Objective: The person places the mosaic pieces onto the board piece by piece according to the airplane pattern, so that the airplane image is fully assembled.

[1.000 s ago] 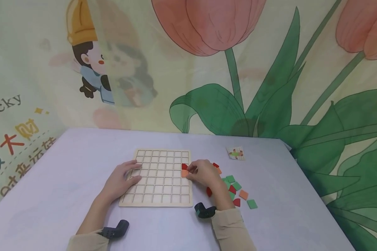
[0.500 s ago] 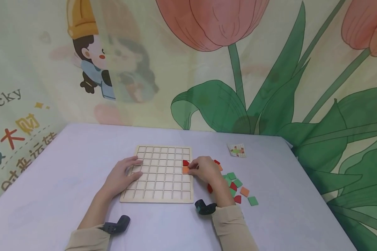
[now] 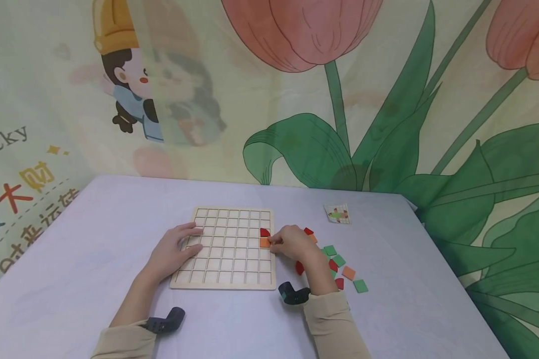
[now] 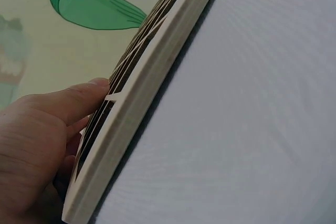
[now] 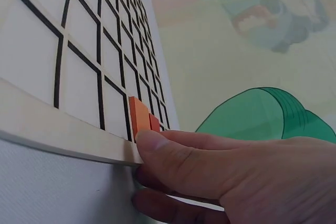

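Observation:
A pale wooden grid board [image 3: 226,284] lies on the table in front of the person. Along its left side rests the left hand [image 3: 172,252], thumb and fingers spread over the rim; the thumb [image 4: 79,100] lies on top in the left wrist view. At the opposite edge, the right hand [image 3: 293,243] pinches an orange square tile [image 5: 139,116] at its near edge. That tile sits in a right-column cell, standing slightly proud of the grid. Just beyond it, a red tile with a rounded corner [image 3: 264,232] occupies the neighbouring cell.
Loose green tiles [image 3: 361,285], red tiles [image 3: 339,283] and orange tiles [image 3: 348,272] lie scattered right of the board, partly behind the right forearm. A small picture card [image 3: 338,214] is farther back. A printed wall cloth [image 3: 296,124] hangs behind the table.
The head view has tilted slightly. Both hands keep nearly the same places, the right fingers staying at the orange tile and the left on the board's side.

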Action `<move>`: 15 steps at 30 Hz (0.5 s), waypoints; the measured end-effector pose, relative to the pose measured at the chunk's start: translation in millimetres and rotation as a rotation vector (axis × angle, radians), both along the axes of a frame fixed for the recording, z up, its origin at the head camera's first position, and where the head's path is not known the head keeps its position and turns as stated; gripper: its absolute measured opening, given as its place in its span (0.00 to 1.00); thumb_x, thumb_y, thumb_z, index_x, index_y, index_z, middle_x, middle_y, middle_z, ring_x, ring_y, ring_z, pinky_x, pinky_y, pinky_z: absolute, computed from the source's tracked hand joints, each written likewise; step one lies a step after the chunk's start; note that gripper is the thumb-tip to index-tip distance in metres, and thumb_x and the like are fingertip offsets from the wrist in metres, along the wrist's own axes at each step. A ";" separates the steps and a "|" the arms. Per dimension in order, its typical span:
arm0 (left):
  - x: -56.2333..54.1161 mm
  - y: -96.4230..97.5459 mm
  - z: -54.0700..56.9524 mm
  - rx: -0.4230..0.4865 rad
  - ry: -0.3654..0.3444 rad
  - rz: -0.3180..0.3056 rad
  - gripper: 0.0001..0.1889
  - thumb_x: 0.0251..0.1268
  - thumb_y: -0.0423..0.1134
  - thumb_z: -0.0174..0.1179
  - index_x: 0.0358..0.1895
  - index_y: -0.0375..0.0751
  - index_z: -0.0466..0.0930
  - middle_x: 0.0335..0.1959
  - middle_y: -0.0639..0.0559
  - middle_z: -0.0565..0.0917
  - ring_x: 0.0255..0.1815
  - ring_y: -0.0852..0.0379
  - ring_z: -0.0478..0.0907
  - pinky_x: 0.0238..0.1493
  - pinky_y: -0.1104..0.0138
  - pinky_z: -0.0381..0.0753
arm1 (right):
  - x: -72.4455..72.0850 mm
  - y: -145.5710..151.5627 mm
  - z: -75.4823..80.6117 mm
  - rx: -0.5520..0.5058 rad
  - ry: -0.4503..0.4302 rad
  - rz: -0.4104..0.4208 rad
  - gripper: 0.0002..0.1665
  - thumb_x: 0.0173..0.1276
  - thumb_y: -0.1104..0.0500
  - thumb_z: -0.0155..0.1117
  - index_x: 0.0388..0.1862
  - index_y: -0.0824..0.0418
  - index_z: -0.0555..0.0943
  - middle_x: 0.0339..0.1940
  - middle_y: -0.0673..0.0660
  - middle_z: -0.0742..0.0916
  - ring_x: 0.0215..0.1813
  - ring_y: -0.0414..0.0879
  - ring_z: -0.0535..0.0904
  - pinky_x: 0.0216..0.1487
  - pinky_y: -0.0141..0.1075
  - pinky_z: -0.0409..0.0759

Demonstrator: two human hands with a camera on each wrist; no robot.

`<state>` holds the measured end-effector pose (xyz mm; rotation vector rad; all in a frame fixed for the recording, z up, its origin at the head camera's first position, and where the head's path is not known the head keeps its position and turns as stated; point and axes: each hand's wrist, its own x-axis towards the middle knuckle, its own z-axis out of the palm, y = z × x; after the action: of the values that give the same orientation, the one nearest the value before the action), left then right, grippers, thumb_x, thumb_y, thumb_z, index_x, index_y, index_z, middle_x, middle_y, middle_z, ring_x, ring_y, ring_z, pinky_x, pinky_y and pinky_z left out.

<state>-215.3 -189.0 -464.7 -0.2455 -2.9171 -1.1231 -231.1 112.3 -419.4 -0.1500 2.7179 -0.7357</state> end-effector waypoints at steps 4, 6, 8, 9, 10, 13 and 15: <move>-0.4 -0.7 -1.8 -0.007 0.009 -0.004 0.24 0.63 0.47 0.61 0.60 0.42 0.75 0.70 0.40 0.65 0.72 0.36 0.55 0.69 0.43 0.53 | 1.4 0.5 1.8 -0.004 0.005 0.017 0.15 0.58 0.57 0.71 0.46 0.55 0.87 0.39 0.52 0.87 0.34 0.44 0.72 0.29 0.31 0.69; -0.5 -1.0 -2.2 -0.005 0.014 -0.007 0.24 0.63 0.48 0.60 0.60 0.42 0.75 0.70 0.40 0.65 0.72 0.36 0.55 0.68 0.42 0.53 | 1.8 0.7 1.4 -0.003 0.021 0.017 0.15 0.58 0.57 0.71 0.46 0.54 0.87 0.39 0.52 0.87 0.34 0.44 0.72 0.29 0.31 0.69; -0.7 -1.4 -2.7 -0.001 0.018 -0.011 0.24 0.63 0.48 0.60 0.60 0.42 0.75 0.70 0.40 0.66 0.72 0.35 0.55 0.68 0.42 0.53 | 1.8 1.6 0.5 -0.005 0.042 0.016 0.14 0.58 0.57 0.71 0.45 0.53 0.87 0.40 0.53 0.87 0.35 0.44 0.73 0.29 0.31 0.69; -0.7 -1.6 -3.0 0.000 0.020 -0.013 0.24 0.63 0.48 0.60 0.60 0.42 0.75 0.70 0.40 0.66 0.72 0.35 0.55 0.68 0.42 0.53 | 1.4 2.4 -0.4 -0.011 0.050 0.013 0.14 0.58 0.56 0.71 0.45 0.53 0.87 0.40 0.53 0.87 0.36 0.44 0.73 0.30 0.31 0.70; -0.8 -1.8 -3.1 0.002 0.022 -0.015 0.24 0.63 0.48 0.60 0.60 0.42 0.75 0.70 0.40 0.66 0.72 0.35 0.55 0.68 0.42 0.53 | 1.2 3.4 -1.1 -0.020 0.054 0.009 0.14 0.59 0.56 0.71 0.45 0.53 0.87 0.41 0.53 0.87 0.37 0.44 0.73 0.31 0.31 0.71; -0.9 -2.0 -3.4 0.005 0.028 -0.018 0.24 0.62 0.48 0.61 0.60 0.42 0.76 0.69 0.40 0.66 0.72 0.35 0.55 0.68 0.42 0.53 | 0.1 8.1 -2.4 -0.045 0.059 -0.012 0.12 0.60 0.56 0.70 0.44 0.51 0.88 0.44 0.51 0.87 0.43 0.43 0.76 0.40 0.34 0.76; -0.9 -1.9 -3.6 0.007 0.031 -0.019 0.24 0.62 0.48 0.61 0.59 0.42 0.76 0.69 0.40 0.66 0.72 0.35 0.56 0.68 0.42 0.53 | -1.1 12.1 -3.0 -0.059 0.058 -0.019 0.11 0.61 0.55 0.68 0.43 0.51 0.88 0.45 0.50 0.87 0.48 0.44 0.78 0.47 0.38 0.78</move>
<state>-216.2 -191.0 -468.4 -0.2885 -2.8893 -1.1217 -232.2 124.4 -422.4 -0.1611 2.7571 -0.8296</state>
